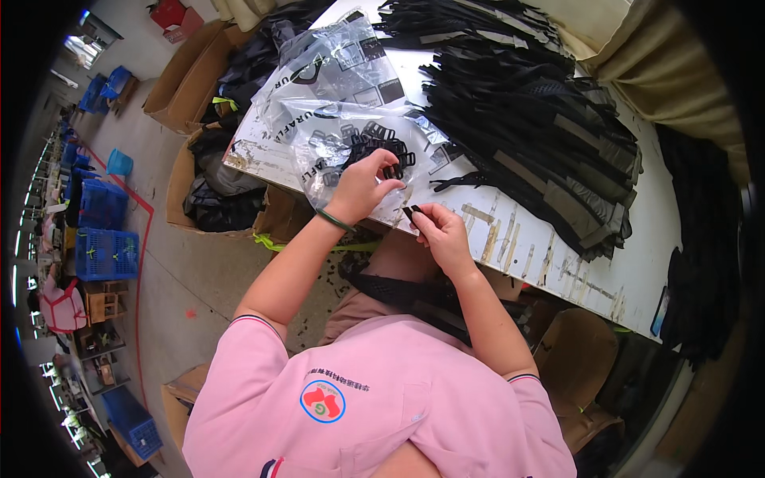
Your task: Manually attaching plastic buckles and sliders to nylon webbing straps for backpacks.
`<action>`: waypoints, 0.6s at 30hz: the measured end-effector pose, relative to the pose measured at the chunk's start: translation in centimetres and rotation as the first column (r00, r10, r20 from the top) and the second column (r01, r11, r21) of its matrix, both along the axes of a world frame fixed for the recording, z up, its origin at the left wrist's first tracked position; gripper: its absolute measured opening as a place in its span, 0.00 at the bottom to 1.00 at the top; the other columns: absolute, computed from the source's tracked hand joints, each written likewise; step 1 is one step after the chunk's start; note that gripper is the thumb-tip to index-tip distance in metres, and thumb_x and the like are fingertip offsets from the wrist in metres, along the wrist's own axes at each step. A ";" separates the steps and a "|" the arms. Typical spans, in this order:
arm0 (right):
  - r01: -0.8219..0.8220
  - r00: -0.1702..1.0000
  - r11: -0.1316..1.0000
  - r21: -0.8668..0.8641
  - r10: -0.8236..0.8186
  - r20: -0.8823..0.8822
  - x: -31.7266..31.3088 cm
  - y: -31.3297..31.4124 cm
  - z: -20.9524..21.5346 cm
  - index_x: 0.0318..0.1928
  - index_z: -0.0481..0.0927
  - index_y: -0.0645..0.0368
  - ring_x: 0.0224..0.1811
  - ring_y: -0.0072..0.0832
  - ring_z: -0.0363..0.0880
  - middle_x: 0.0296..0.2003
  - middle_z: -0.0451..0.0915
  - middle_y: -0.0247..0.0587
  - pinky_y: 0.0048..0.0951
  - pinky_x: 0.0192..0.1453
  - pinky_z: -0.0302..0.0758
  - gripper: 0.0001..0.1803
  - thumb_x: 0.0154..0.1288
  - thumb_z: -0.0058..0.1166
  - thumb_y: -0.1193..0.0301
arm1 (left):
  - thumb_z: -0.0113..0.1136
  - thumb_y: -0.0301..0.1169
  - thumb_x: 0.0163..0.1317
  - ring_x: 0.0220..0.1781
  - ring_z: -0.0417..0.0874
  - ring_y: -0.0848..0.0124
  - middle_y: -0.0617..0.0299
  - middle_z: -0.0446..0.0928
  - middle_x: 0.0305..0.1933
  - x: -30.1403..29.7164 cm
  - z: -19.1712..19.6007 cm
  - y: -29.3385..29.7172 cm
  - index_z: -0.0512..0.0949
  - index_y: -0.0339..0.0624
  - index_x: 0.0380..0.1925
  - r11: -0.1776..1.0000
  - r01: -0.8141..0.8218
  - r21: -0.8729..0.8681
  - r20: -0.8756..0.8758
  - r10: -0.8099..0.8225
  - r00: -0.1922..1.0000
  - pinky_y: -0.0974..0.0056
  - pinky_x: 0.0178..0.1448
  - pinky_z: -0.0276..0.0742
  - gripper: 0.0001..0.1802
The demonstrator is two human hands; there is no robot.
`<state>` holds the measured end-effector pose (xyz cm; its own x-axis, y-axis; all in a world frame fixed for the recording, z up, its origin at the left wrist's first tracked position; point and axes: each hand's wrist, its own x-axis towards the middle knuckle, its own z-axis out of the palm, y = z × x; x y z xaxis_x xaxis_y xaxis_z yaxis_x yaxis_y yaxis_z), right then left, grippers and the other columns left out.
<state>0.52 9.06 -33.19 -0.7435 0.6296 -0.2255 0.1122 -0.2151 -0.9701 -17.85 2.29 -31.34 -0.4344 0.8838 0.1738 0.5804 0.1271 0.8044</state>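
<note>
My left hand (362, 190) is at the near edge of a clear plastic bag (311, 151), its thumb and fingers closed round a black plastic buckle (392, 171). A pile of similar black buckles (381, 137) lies in the bag just beyond my fingertips. Close by on the right, my right hand (446, 237) pinches the end of a black strap (412, 213) above the table's front edge. The two hands are a short way apart. Across my lap lies a black mesh piece (406, 291); whether the strap belongs to it is hidden behind my right hand.
On the white table (510, 231) a large stack of black strapped pieces (534, 151) spreads out to the right. Cardboard boxes with dark fabric (227, 199) stand left of the table. Blue crates (107, 255) line the floor farther left, near another person in pink (62, 307).
</note>
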 end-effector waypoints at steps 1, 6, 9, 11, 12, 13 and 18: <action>0.001 1.000 1.000 -0.003 -0.001 -0.001 0.3 0.4 0.3 0.39 0.80 0.64 0.24 0.14 0.72 0.26 0.79 0.29 0.17 0.28 0.70 0.08 0.66 0.53 0.71 | 0.67 0.27 0.53 0.31 0.80 0.74 0.60 0.78 0.34 0.7 0.7 -0.7 0.74 0.37 0.42 0.999 0.050 -0.018 0.229 -0.045 0.972 0.69 0.36 0.76 0.17; -0.105 0.991 0.979 -0.175 0.087 -0.104 2.0 1.6 1.6 0.42 0.80 0.64 0.24 0.14 0.71 0.28 0.80 0.32 0.15 0.31 0.68 0.09 0.66 0.53 0.72 | 0.60 0.22 0.59 0.34 0.80 0.76 0.64 0.77 0.38 2.8 0.5 -4.1 0.75 0.38 0.51 0.970 0.194 0.147 0.938 -0.199 0.284 0.72 0.41 0.78 0.18; -0.173 0.979 0.965 -0.196 0.147 -0.140 2.6 1.5 2.4 0.42 0.80 0.65 0.26 0.16 0.72 0.29 0.80 0.34 0.16 0.33 0.69 0.09 0.66 0.53 0.73 | 0.56 0.22 0.63 0.37 0.80 0.76 0.63 0.78 0.39 3.4 -0.3 -4.9 0.73 0.36 0.54 0.963 0.154 0.220 0.972 -0.231 0.054 0.71 0.43 0.78 0.18; -0.206 0.972 0.953 -0.221 0.173 -0.160 2.8 1.2 2.5 0.42 0.80 0.65 0.27 0.17 0.73 0.29 0.80 0.34 0.17 0.34 0.70 0.09 0.66 0.53 0.73 | 0.54 0.22 0.64 0.36 0.79 0.75 0.62 0.78 0.40 3.6 -0.6 -5.1 0.73 0.37 0.54 0.962 0.132 0.239 0.970 -0.231 -0.070 0.71 0.44 0.77 0.18; -0.227 0.966 0.942 -0.246 0.187 -0.177 2.8 1.2 2.5 0.42 0.80 0.65 0.28 0.17 0.73 0.29 0.80 0.34 0.18 0.35 0.70 0.09 0.66 0.53 0.73 | 0.54 0.22 0.64 0.36 0.79 0.75 0.62 0.78 0.40 3.7 -0.7 -5.1 0.73 0.37 0.54 0.963 0.129 0.238 0.971 -0.230 -0.070 0.71 0.44 0.77 0.18; -0.248 0.960 0.930 -0.271 0.199 -0.195 2.8 1.1 2.4 0.42 0.80 0.65 0.29 0.17 0.73 0.30 0.79 0.33 0.18 0.36 0.70 0.09 0.66 0.53 0.73 | 0.54 0.22 0.64 0.36 0.79 0.75 0.62 0.77 0.40 3.8 -0.4 -5.1 0.73 0.37 0.54 0.961 0.130 0.244 0.969 -0.234 -0.083 0.71 0.44 0.77 0.17; -0.279 0.949 0.914 -0.295 0.216 -0.229 2.7 0.5 2.3 0.42 0.79 0.64 0.29 0.16 0.72 0.29 0.79 0.32 0.18 0.36 0.69 0.09 0.65 0.53 0.73 | 0.55 0.24 0.64 0.36 0.79 0.75 0.60 0.77 0.41 4.0 -0.7 -5.0 0.72 0.39 0.50 0.951 0.162 0.265 0.962 -0.249 -0.114 0.70 0.43 0.75 0.14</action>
<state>3.22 9.58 -30.85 -0.9142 0.3374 -0.2243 0.0249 -0.5057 -0.8624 -13.87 -2.68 -32.01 0.0219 0.9805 -0.1952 -0.8341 0.1256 0.5371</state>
